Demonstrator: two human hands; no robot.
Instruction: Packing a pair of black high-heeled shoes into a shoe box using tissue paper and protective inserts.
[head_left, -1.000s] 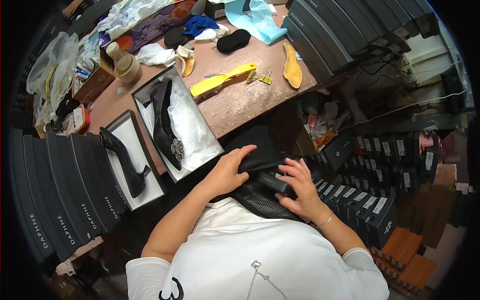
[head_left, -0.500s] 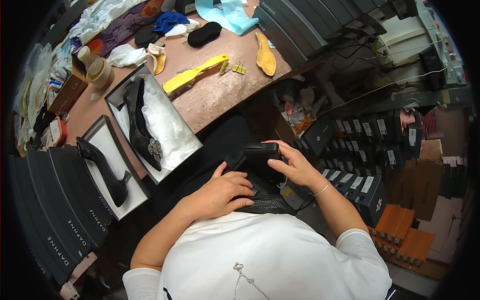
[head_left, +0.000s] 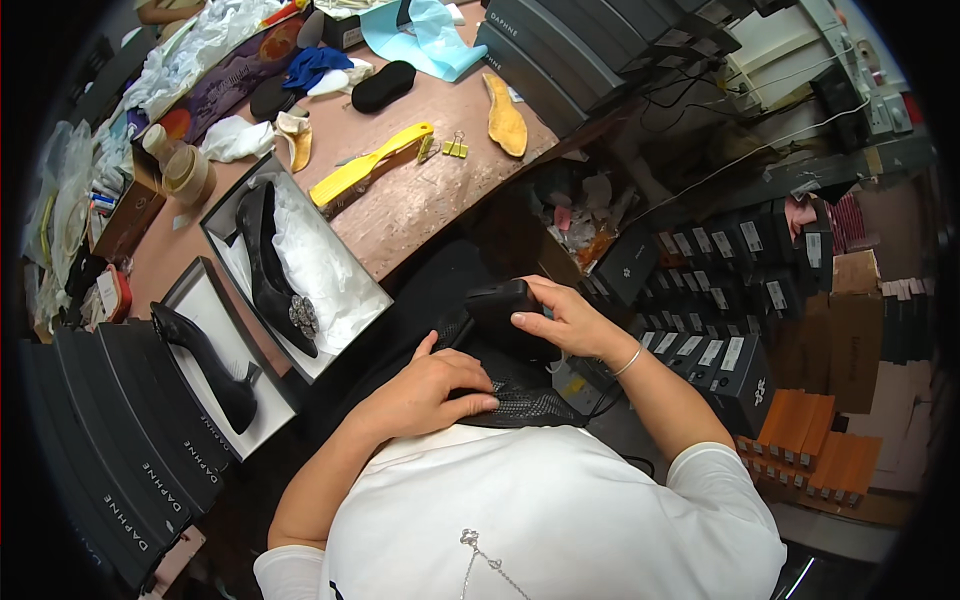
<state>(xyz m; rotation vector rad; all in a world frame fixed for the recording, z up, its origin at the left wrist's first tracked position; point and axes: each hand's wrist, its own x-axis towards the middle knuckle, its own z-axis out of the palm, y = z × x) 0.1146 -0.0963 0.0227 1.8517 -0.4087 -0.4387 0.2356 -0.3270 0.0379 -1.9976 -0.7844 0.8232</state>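
My right hand [head_left: 572, 322] grips a black, boxy object with rounded corners [head_left: 503, 305] over my lap. Its exact kind does not show. My left hand [head_left: 432, 393] lies on my lap with its fingers stretched, resting on black mesh fabric [head_left: 540, 402]. To the left, a black high-heeled shoe with a jewelled ornament [head_left: 262, 255] sits among white tissue paper [head_left: 318, 268] in a shoe box [head_left: 368, 318]. A second black heeled shoe [head_left: 208, 362] lies in the shallow box part [head_left: 268, 425] beside it.
On the pink worktable [head_left: 420, 215] are a yellow shoehorn-like tool [head_left: 360, 168], a binder clip [head_left: 455, 146], a tan insole [head_left: 505, 118] and a black pad [head_left: 384, 87]. Dark shoe boxes [head_left: 125, 440] line the left; more boxes [head_left: 715, 375] and orange blocks [head_left: 800, 430] stand right.
My right hand has tilted the black boxy object slightly and shifted it a little left. My left hand stays on my lap. The whole view has swung slightly.
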